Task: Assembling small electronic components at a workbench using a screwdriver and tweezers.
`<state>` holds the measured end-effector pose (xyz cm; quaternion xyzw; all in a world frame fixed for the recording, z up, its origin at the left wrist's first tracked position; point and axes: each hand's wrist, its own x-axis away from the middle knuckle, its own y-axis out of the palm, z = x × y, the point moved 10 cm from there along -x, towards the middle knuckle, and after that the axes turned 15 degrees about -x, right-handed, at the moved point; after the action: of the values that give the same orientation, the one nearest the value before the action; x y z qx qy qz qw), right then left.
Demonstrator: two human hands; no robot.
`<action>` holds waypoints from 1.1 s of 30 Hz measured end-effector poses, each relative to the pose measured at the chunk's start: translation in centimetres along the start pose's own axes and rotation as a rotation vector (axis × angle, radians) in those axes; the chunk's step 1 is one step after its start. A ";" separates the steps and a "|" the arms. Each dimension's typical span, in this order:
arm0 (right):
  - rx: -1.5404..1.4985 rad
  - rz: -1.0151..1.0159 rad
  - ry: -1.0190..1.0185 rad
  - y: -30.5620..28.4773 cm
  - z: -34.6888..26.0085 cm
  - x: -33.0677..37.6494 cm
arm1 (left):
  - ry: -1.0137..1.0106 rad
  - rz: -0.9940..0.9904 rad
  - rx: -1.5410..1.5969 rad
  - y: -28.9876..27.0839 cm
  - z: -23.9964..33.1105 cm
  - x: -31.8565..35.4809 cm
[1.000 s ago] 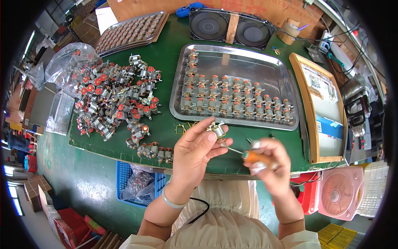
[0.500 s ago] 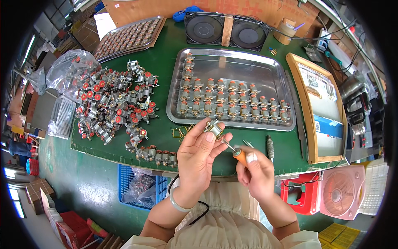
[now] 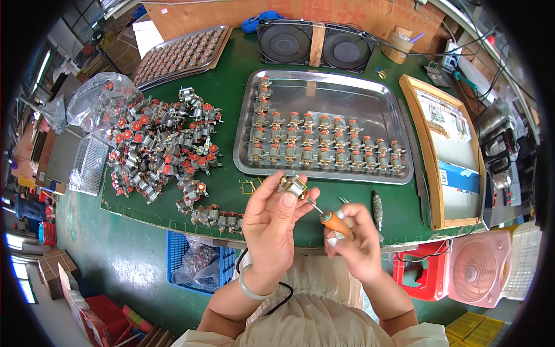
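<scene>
My left hand (image 3: 270,222) holds up a small metal coil-like part (image 3: 293,185), a silvery cylinder in a yellowish frame, between thumb and fingers. My right hand (image 3: 356,243) grips the orange handle of a screwdriver (image 3: 336,225). Its thin shaft points up and left, with the tip at the part beside my left fingertips; whether it touches is hard to tell. Behind my hands lies a metal tray (image 3: 370,84) with rows of similar red-topped parts. To the left, a large heap of such parts (image 3: 162,144) covers the table, and a short row of them runs toward my left hand.
Loose yellowish frames (image 3: 250,186) lie near my left fingers. A tool with a wrapped grip (image 3: 377,211) is right of my right hand. A wooden-framed board (image 3: 433,214) stands further right, two black fans (image 3: 283,41) at the back, and another full tray (image 3: 182,55) far left.
My right hand has turned the screwdriver slightly, its handle shifting a little left and down. The part in my left hand has tilted and moved slightly left and down.
</scene>
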<state>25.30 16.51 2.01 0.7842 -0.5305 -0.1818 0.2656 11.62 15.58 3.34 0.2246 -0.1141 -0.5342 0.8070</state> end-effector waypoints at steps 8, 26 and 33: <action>-0.244 -0.082 0.332 0.8 2.3 0.1 | 0.040 0.009 -0.005 0.0 0.4 0.0; -0.040 0.082 0.389 -1.9 1.4 -0.3 | -0.024 -0.004 -0.003 -0.4 -0.3 0.1; 0.005 0.057 -0.170 -3.6 -7.6 -2.1 | 0.009 -0.258 -0.242 0.8 -1.7 0.6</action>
<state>31.48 21.18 5.89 0.7513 -0.5736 -0.2386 0.2225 13.19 15.69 2.22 0.1408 -0.0155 -0.6420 0.7535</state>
